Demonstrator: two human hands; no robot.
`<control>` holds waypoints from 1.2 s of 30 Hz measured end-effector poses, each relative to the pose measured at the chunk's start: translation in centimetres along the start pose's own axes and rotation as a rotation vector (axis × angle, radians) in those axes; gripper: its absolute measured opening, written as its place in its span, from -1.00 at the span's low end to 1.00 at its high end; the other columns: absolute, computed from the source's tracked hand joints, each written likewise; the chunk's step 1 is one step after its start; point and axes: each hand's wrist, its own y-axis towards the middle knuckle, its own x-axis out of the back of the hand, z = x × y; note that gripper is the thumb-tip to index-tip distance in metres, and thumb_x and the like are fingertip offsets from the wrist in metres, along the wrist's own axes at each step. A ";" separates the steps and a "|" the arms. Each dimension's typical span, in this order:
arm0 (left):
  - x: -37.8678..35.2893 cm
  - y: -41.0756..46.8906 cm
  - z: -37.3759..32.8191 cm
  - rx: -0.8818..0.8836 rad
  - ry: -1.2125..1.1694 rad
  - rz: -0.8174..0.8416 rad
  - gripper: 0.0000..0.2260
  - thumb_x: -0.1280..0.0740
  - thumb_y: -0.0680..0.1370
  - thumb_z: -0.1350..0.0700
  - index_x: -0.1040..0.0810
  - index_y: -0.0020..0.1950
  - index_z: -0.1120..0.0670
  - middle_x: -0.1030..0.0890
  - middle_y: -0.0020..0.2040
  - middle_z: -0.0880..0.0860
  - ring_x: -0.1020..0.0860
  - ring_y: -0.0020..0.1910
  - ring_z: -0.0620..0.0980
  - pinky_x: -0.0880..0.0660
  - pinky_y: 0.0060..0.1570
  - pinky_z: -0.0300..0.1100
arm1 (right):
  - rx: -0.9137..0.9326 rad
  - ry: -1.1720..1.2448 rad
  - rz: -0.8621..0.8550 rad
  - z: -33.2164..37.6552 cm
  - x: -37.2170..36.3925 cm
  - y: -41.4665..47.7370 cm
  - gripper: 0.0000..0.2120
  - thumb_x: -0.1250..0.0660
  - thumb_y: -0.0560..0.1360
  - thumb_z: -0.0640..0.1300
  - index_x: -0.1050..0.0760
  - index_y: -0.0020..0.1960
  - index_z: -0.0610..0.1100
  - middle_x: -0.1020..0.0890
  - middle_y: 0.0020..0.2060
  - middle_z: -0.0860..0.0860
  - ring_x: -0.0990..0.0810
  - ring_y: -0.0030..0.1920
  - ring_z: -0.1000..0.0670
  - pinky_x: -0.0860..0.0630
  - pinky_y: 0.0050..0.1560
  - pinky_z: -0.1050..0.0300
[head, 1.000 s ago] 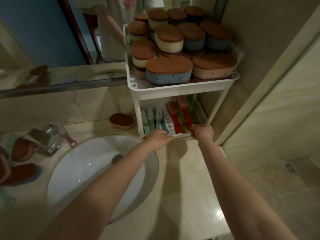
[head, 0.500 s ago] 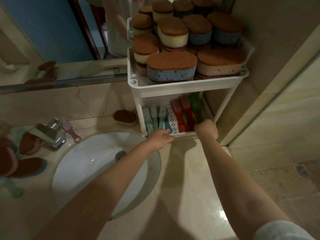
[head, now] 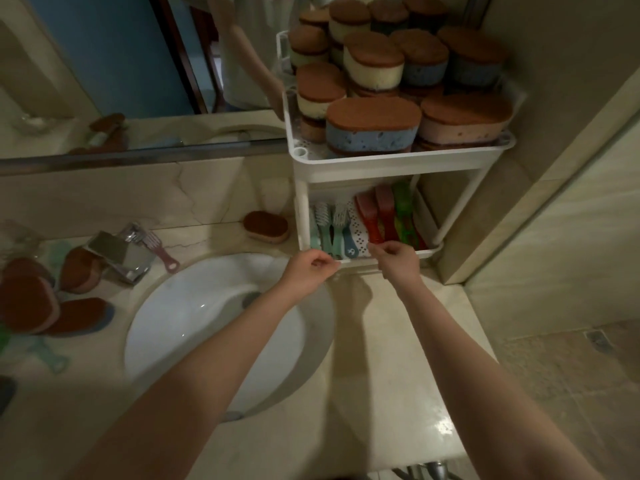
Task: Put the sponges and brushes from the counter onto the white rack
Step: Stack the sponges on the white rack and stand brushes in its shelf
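Both hands are set at the near rim of the lower tray of the white plastic two-tier rack. The left hand is curled, fingertips pinched at the rim beside the pale green and blue brush handles; the right hand is likewise curled, its fingers near the red brushes. Whether anything is gripped between the fingers cannot be told.

The step appears to be a tidying of the lower tray. It is best done with the tray steadied at the rim while handles are nudged parallel, so that room is left for more.

The upper tray is filled with stacked brown-topped oval sponges. In the lower tray, teal and blue bristle brushes are laid at the left, red and green brushes at the right.

On the beige marble counter, one brown oval sponge is left just beside the rack, and more sponges and a pink comb-like brush lie at the far left of the white basin.
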 end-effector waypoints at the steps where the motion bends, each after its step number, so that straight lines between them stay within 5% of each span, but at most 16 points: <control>1: 0.8 -0.5 0.6 0.011 -0.003 0.009 -0.84 -0.38 0.49 0.09 -0.60 0.01 0.15 -0.60 -0.07 0.05 -0.55 -0.07 -0.04 -0.47 0.01 -0.18 | -0.002 0.012 0.057 0.5 -0.8 -0.8 -0.74 -0.42 0.45 0.00 -0.53 -0.33 -0.11 -0.48 -0.48 0.01 -0.42 -0.42 0.00 -0.37 -0.36 0.13; 7: 8.1 -3.3 6.2 0.103 -0.076 -0.120 -0.94 -0.35 0.50 0.21 -0.59 -0.05 0.15 -0.58 -0.16 0.08 -0.54 -0.09 0.04 -0.48 0.01 -0.10 | 0.066 -0.071 0.479 4.1 -7.5 -5.8 -0.78 -0.35 0.52 -0.10 -0.59 -0.01 -0.27 -0.53 -0.34 -0.05 -0.45 -0.38 0.05 -0.37 -0.44 0.33; 12: 16.0 -6.9 11.1 0.188 -0.184 -0.255 -0.96 -0.33 0.52 0.15 -0.55 -0.14 0.06 -0.60 -0.14 0.07 -0.58 -0.15 0.00 -0.41 -0.27 -0.25 | 0.094 -0.106 0.616 7.3 -14.9 -9.5 -0.73 -0.36 0.52 -0.04 -0.58 0.04 -0.26 -0.56 -0.31 -0.02 -0.46 -0.38 0.06 -0.37 -0.38 0.30; 17: 24.2 -11.5 17.1 0.253 -0.266 -0.457 -0.89 -0.34 0.51 0.15 -0.54 -0.21 0.02 -0.62 -0.19 0.10 -0.57 -0.15 0.02 -0.40 -0.24 -0.20 | 0.127 -0.152 0.770 10.2 -23.1 -13.3 -0.68 -0.36 0.51 -0.03 -0.58 0.06 -0.28 -0.57 -0.26 -0.06 -0.48 -0.32 0.04 -0.40 -0.31 0.24; 21: 29.5 -15.4 21.8 0.301 -0.270 -0.612 -0.90 -0.32 0.53 0.19 -0.52 -0.19 0.07 -0.53 -0.31 0.03 -0.46 -0.32 -0.08 -0.35 -0.38 -0.37 | 0.161 -0.208 0.873 11.8 -29.3 -16.3 -0.73 -0.36 0.51 -0.05 -0.57 0.03 -0.26 -0.57 -0.25 -0.06 -0.46 -0.33 0.04 -0.36 -0.32 0.25; 23: 31.7 -17.4 24.0 0.329 -0.249 -0.681 -0.95 -0.32 0.53 0.21 -0.56 -0.11 0.15 -0.53 -0.29 0.06 -0.44 -0.32 -0.07 -0.35 -0.40 -0.39 | 0.192 -0.248 0.904 12.5 -32.5 -17.5 -0.79 -0.37 0.50 -0.05 -0.56 -0.01 -0.19 -0.58 -0.24 -0.05 -0.48 -0.32 0.04 -0.39 -0.32 0.25; 26: 34.7 -20.0 26.8 0.368 -0.198 -0.806 -0.88 -0.34 0.51 0.22 -0.60 -0.02 0.24 -0.59 -0.12 0.13 -0.50 -0.11 -0.01 -0.36 -0.12 -0.23 | 0.259 -0.313 0.899 13.5 -37.5 -19.4 -0.78 -0.40 0.47 -0.03 -0.54 0.03 -0.14 -0.62 -0.10 -0.12 -0.55 -0.20 -0.03 -0.49 -0.21 0.14; 30: 37.8 -22.8 30.1 0.424 -0.184 -0.897 -0.96 -0.36 0.49 0.23 -0.56 -0.09 0.12 -0.61 -0.05 0.16 -0.55 0.02 0.15 -0.39 0.00 -0.17 | 0.445 -0.499 0.839 15.0 -43.3 -21.7 -0.61 -0.41 0.46 -0.03 -0.52 0.10 -0.31 -0.62 0.04 -0.26 -0.58 0.03 -0.23 -0.50 0.07 -0.09; 33: 39.3 -23.9 31.3 0.458 -0.195 -0.932 -0.89 -0.34 0.50 0.25 -0.58 0.00 0.19 -0.59 -0.03 0.13 -0.54 0.01 0.10 -0.37 -0.01 -0.21 | 0.513 -0.627 0.727 15.9 -47.1 -22.9 -0.40 -0.43 0.38 0.13 -0.36 0.27 -0.19 -0.52 0.18 -0.20 -0.52 0.15 -0.24 -0.48 0.06 -0.04; 36: 40.1 -23.7 32.1 0.478 -0.194 -0.922 -0.84 -0.33 0.51 0.26 -0.56 0.07 0.25 -0.54 -0.05 0.07 -0.48 -0.04 -0.01 -0.32 -0.07 -0.29 | 0.488 -0.701 0.640 16.6 -50.0 -24.0 -0.15 -0.42 0.36 0.21 -0.13 0.45 -0.14 -0.33 0.35 -0.17 -0.35 0.33 -0.25 -0.40 0.25 -0.13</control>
